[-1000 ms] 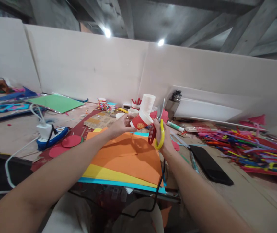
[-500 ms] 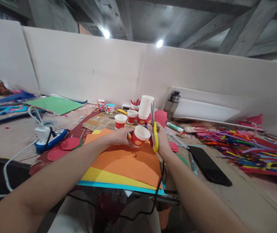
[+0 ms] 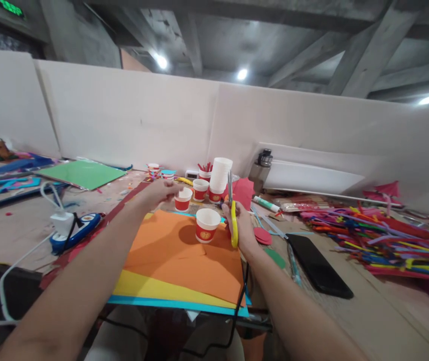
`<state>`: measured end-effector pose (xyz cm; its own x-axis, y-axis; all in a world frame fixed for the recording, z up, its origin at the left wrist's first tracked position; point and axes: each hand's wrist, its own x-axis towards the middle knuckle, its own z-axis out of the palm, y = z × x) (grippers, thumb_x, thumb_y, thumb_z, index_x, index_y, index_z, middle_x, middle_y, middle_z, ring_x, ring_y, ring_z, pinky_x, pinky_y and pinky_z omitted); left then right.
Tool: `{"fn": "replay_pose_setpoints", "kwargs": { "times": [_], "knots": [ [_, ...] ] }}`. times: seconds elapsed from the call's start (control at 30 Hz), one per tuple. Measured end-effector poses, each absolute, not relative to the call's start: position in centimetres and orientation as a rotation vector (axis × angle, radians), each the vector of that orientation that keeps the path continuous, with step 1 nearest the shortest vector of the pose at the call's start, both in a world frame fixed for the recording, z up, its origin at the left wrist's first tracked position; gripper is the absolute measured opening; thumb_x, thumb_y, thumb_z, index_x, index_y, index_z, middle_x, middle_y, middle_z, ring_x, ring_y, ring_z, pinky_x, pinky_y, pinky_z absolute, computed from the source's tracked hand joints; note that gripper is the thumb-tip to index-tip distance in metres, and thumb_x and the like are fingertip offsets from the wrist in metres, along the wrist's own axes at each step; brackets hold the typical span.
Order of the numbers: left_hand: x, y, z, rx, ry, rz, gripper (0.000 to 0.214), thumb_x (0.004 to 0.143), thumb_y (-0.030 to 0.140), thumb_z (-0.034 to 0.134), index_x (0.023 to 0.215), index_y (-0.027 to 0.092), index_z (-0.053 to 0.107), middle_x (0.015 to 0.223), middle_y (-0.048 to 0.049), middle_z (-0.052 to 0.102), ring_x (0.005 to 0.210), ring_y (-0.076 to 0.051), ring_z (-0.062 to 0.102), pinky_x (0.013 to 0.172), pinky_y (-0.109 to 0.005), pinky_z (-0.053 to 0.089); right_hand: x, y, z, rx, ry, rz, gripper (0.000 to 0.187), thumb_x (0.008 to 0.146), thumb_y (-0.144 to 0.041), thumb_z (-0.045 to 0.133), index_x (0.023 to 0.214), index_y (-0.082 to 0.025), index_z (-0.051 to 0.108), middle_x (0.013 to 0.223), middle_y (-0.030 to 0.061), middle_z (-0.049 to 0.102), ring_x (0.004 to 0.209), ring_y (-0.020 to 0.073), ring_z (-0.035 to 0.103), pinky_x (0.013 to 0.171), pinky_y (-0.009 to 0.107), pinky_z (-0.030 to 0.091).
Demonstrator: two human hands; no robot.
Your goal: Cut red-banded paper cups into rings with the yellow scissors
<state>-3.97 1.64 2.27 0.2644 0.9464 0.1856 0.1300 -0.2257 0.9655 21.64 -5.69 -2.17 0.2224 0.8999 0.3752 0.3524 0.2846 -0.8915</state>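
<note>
A red and white paper cup stands upright on the orange paper, with no hand on it. My left hand is just left of a second paper cup. Its fingers reach toward that cup's rim, parted and holding nothing; whether they touch it I cannot tell. My right hand is closed around yellow-handled scissors, blades pointing up, beside the front cup. Behind are another paper cup and a tall stack of white cups.
A phone and many coloured pipe cleaners lie at the right. A glue stick is behind my right hand. On the left are a blue power strip and a green sheet. A black cable hangs over the front edge.
My left hand has let go of the front paper cup and moved left and back to the second cup. The front cup now stands on the orange paper. My right hand still holds the scissors.
</note>
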Motion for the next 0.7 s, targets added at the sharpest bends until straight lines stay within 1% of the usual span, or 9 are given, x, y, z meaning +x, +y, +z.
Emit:
{"fn": "replay_pose_setpoints", "kwargs": {
  "times": [0.07,0.1,0.17,0.27,0.37,0.43,0.5,0.57,0.7],
  "knots": [
    [-4.2,3.6,3.2,1.365,1.047,1.332,0.032,0.061,0.045,0.077,0.058,0.018,0.06,0.054,-0.0016,0.053,0.042,-0.008,0.038,0.041,-0.021,0.023,21.8,-5.4,-2.4,-1.309,-1.31,0.584,0.049,0.075,-0.059,0.062,0.099,-0.017,0.063,0.064,-0.0016,0.06,0.049,0.0106,0.047,0.045,0.022,0.039],
    [-4.3,4.6,3.7,1.286,1.076,1.436,0.03,0.06,0.041,0.077,0.057,0.017,0.058,0.054,-0.0014,0.053,0.043,-0.007,0.037,0.042,-0.021,0.022,21.8,-5.3,-2.5,-1.319,-1.282,0.597,0.05,0.073,-0.06,0.063,0.098,-0.017,0.063,0.065,-0.0011,0.061,0.049,0.0105,0.047,0.044,0.022,0.038],
    [-4.6,6.5,4.5,1.201,1.222,1.585,0.024,0.059,0.035,0.074,0.06,0.017,0.059,0.054,-0.0004,0.053,0.044,-0.008,0.039,0.045,-0.023,0.029,21.7,-5.2,-2.7,-1.324,-1.243,0.634,0.053,0.071,-0.061,0.064,0.099,-0.017,0.063,0.069,0.0,0.062,0.048,0.0101,0.047,0.042,0.022,0.037],
    [-5.2,9.3,4.5,1.272,1.523,1.639,0.015,0.063,0.03,0.069,0.064,0.017,0.062,0.059,-0.0021,0.059,0.055,-0.014,0.052,0.058,-0.029,0.04,21.4,-5.5,-2.6,-1.298,-1.232,0.693,0.057,0.07,-0.063,0.065,0.103,-0.017,0.062,0.073,0.0019,0.065,0.049,0.0111,0.05,0.04,0.022,0.035],
    [-6.1,12.1,3.7,1.486,1.87,1.475,0.018,0.065,0.033,0.07,0.071,0.017,0.065,0.076,-0.0086,0.068,0.078,-0.024,0.064,0.072,-0.034,0.045,21.4,-5.8,-2.5,-1.3,-1.23,0.7,0.058,0.07,-0.063,0.065,0.105,-0.017,0.062,0.075,0.0034,0.066,0.054,0.0136,0.055,0.039,0.022,0.035],
    [-6.6,13.9,3.1,1.694,2.021,1.236,0.026,0.068,0.037,0.07,0.084,0.016,0.068,0.092,-0.0143,0.071,0.095,-0.03,0.065,0.083,-0.038,0.045,21.5,-5.9,-2.6,-1.312,-1.215,0.694,0.056,0.071,-0.062,0.066,0.104,-0.018,0.062,0.07,0.0016,0.064,0.052,0.0132,0.054,0.039,0.022,0.036],
    [-6.7,15.5,2.8,1.824,2.141,0.995,0.043,0.069,0.04,0.072,0.104,0.014,0.067,0.111,-0.0192,0.068,0.114,-0.035,0.058,0.093,-0.041,0.042,21.6,-5.9,-2.6,-1.322,-1.193,0.704,0.054,0.072,-0.061,0.066,0.104,-0.018,0.062,0.062,-0.0023,0.058,0.047,0.0117,0.049,0.038,0.022,0.036],
    [-6.7,16.9,2.5,1.926,2.209,0.793,0.058,0.069,0.044,0.072,0.118,0.013,0.062,0.122,-0.0221,0.063,0.125,-0.039,0.049,0.098,-0.044,0.039,21.6,-5.9,-2.6,-1.326,-1.165,0.732,0.052,0.072,-0.061,0.067,0.104,-0.019,0.062,0.056,-0.0058,0.051,0.043,0.0107,0.045,0.037,0.022,0.036],
    [-6.4,18.9,1.8,2.037,2.262,0.501,0.069,0.07,0.053,0.07,0.126,0.014,0.057,0.128,-0.0231,0.06,0.13,-0.042,0.04,0.098,-0.046,0.039,21.6,-5.9,-2.5,-1.326,-1.116,0.761,0.052,0.07,-0.06,0.069,0.101,-0.019,0.061,0.053,-0.0072,0.048,0.042,0.0105,0.044,0.038,0.022,0.038]
  ]
}}
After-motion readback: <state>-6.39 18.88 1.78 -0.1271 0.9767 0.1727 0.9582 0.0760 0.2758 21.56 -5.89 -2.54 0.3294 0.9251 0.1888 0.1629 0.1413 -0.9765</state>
